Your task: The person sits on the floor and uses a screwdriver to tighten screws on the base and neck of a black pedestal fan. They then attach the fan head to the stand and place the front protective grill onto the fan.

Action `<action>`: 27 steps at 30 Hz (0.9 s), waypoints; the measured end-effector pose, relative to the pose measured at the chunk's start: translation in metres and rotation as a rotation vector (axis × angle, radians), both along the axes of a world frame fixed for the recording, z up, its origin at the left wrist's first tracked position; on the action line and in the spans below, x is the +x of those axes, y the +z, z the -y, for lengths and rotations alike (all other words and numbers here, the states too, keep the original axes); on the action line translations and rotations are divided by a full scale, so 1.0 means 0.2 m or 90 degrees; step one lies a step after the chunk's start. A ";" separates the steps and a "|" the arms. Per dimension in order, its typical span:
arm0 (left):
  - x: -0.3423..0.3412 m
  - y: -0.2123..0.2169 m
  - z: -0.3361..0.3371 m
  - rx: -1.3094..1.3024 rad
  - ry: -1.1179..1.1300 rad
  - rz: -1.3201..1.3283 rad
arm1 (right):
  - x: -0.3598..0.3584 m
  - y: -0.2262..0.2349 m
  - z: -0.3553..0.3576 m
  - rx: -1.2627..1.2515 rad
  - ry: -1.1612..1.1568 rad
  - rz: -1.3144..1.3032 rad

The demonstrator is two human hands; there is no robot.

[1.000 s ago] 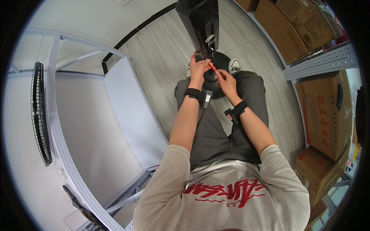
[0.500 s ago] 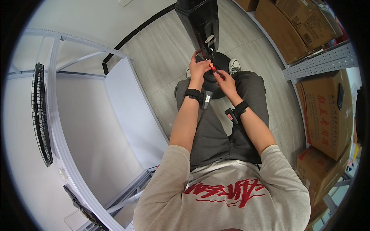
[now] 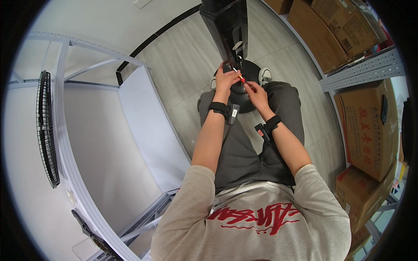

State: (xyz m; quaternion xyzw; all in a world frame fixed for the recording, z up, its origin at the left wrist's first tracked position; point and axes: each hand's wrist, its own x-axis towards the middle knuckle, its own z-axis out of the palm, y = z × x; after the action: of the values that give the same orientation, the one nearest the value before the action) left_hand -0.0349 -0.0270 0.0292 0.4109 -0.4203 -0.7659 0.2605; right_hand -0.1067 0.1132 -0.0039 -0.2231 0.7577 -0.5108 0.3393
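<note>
I sit with my knees apart before a tall black device [image 3: 226, 24] on a round black base [image 3: 248, 93] on the floor. My left hand [image 3: 226, 79] rests against the device's lower end, fingers curled on it. My right hand [image 3: 256, 93] grips a small screwdriver with a red handle [image 3: 241, 78], whose metal tip points up at the device's lower part. Both wrists wear black bands with small black units attached.
A white metal shelf frame [image 3: 65, 130] with a white panel [image 3: 148, 126] stands at my left. A black fan grille [image 3: 45, 126] leans at far left. Cardboard boxes [image 3: 370, 126] fill grey racks [image 3: 365, 67] at my right. Pale wood flooring lies ahead.
Both hands stay at the device's lower end. The screwdriver has shifted only slightly in my right hand.
</note>
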 end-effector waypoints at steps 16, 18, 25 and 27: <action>0.00 0.02 0.01 0.070 0.016 0.011 | 0.04 0.14 0.01 -0.024 -0.032 -0.215; 0.00 0.02 0.01 0.066 0.028 0.010 | 0.04 0.14 0.01 -0.028 -0.030 -0.192; 0.00 0.00 0.01 0.032 0.046 0.001 | 0.01 0.08 0.03 -0.061 -0.018 0.052; -0.01 0.00 0.00 0.027 0.046 0.006 | 0.01 0.06 0.02 -0.064 -0.022 0.020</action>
State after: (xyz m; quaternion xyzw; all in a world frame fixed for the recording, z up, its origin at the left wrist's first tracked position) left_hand -0.0365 -0.0279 0.0293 0.4351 -0.3898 -0.7629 0.2770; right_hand -0.1050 0.1088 0.0074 -0.2192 0.7294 -0.5574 0.3306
